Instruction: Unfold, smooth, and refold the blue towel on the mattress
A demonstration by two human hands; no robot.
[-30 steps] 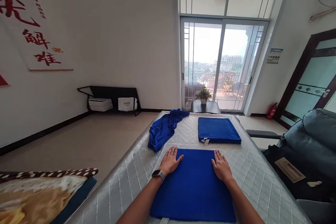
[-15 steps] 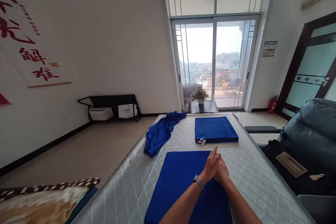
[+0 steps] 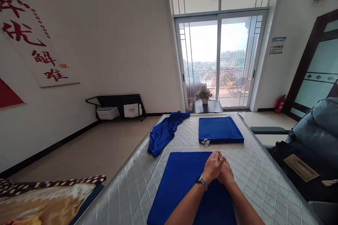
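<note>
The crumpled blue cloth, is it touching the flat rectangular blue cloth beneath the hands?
Apart: the head view shows a strip of silver quilted surface between the crumpled blue cloth and the flat rectangular blue cloth.

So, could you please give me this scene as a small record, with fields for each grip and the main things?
Left grip: against right grip; nothing visible held
Right grip: at right side of near cloth; contact unclear
Watch: left wrist
Near cloth: blue, flat, partly hidden by forearms
Mattress: silvery, quilted, under all three cloths
Far cloth: blue, folded, white tag at near left corner
Loose cloth: blue, crumpled, left
Plant: potted, beyond mattress
</note>
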